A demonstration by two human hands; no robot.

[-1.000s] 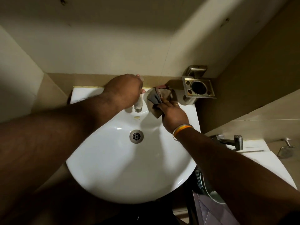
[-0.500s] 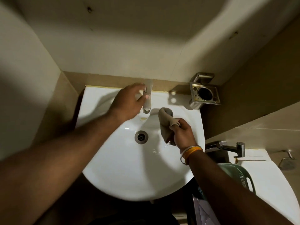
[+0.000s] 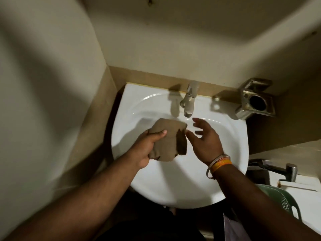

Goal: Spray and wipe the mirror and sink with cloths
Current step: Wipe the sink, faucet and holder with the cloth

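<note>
A white round sink fills the middle of the view, with a metal tap at its back edge. Over the basin my left hand grips a crumpled brown cloth, thumb across its top. My right hand is just right of the cloth with its fingers spread, the thumb close to the cloth's right edge; I cannot tell if it touches. The drain is hidden under the cloth and hands. No mirror and no spray bottle are in view.
A metal tumbler holder is fixed to the wall at the sink's right rear. A second tap and a white surface lie to the right, with a green plastic basket below. Walls close in left and behind.
The cloth has passed from my right hand to my left hand. My left hand left the tap and came down over the basin. My right hand has opened.
</note>
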